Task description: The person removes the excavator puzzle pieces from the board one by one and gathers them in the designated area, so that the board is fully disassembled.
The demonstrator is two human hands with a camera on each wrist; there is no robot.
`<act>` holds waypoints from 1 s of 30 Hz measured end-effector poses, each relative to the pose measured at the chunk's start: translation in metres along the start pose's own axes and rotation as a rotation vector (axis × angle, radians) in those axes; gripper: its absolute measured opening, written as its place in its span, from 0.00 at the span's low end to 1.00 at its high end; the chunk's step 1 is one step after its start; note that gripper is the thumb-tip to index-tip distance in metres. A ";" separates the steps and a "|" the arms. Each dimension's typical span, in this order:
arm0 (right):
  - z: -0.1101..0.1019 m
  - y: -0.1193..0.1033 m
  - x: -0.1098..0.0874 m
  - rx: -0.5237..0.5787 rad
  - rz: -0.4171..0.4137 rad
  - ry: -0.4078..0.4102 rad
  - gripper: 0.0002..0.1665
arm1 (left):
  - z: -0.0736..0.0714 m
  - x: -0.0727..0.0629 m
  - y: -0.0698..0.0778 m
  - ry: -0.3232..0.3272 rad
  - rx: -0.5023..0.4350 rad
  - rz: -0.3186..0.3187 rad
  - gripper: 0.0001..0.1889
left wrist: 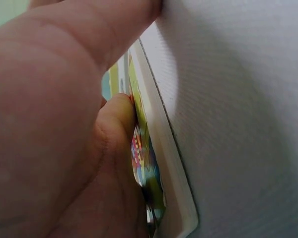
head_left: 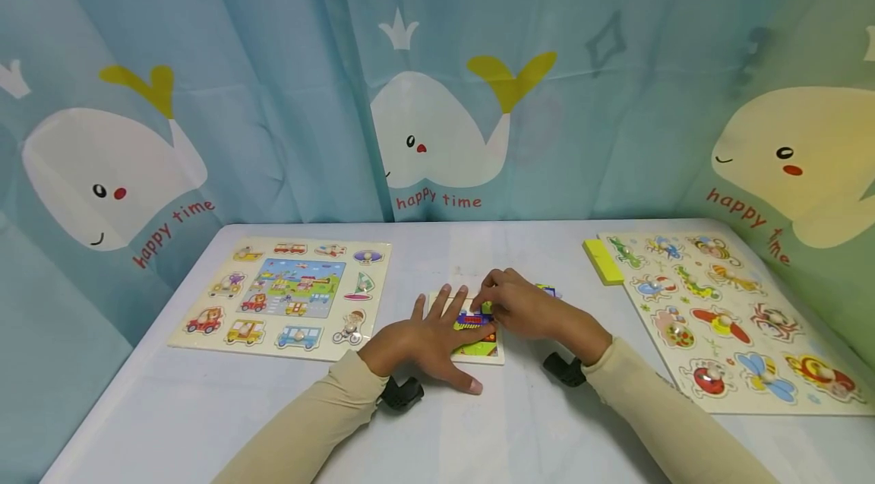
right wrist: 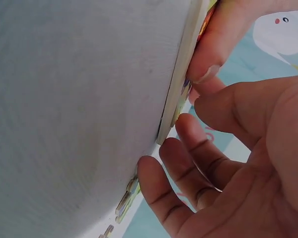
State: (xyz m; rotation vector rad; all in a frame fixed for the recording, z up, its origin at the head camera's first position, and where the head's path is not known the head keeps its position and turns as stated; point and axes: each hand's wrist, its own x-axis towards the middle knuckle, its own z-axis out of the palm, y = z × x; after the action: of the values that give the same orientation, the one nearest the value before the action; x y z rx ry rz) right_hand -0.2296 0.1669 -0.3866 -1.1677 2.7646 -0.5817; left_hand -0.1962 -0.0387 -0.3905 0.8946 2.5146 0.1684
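A small jigsaw puzzle board [head_left: 478, 350] with a bright printed picture lies flat on the table in front of me. My left hand [head_left: 432, 341] is spread over its left side, fingers straight, with one fingertip reaching across the picture. At the board's far right corner, my right hand [head_left: 521, 306] bends its fingers and pinches a small puzzle piece [head_left: 487, 308] against the board. Most of that piece is hidden by the fingers. In the right wrist view the thumb and fingertips meet the board edge [right wrist: 175, 94]. The left wrist view shows the pale board side [left wrist: 164, 134] beneath the left palm.
Just beyond the right hand lies another colourful piece [head_left: 549, 291]. A vehicle peg puzzle [head_left: 270, 352] is at the left. On the right are an insect peg puzzle [head_left: 649, 302] and a yellow block [head_left: 603, 262]. A blue whale-print curtain [head_left: 588, 134] hangs behind the table.
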 end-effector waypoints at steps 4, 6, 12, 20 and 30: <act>0.001 -0.002 0.000 0.003 0.019 0.007 0.17 | 0.000 0.000 0.000 -0.001 0.007 -0.006 0.47; 0.001 -0.002 0.000 0.005 0.025 0.008 0.17 | 0.000 0.000 0.000 -0.004 0.007 -0.008 0.47; 0.002 -0.003 0.000 0.020 0.050 0.006 0.16 | -0.001 0.001 0.001 -0.012 0.011 -0.010 0.47; 0.003 -0.005 0.000 -0.004 0.086 0.019 0.14 | 0.000 0.002 0.001 -0.015 0.007 -0.003 0.45; 0.002 -0.005 0.002 -0.017 0.085 0.025 0.09 | 0.001 0.002 0.002 -0.024 0.008 -0.014 0.45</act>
State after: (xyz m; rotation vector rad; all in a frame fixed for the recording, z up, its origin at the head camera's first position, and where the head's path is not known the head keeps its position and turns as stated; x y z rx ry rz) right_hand -0.2267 0.1619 -0.3859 -1.0469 2.8296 -0.5695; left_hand -0.1965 -0.0358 -0.3917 0.8771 2.5004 0.1420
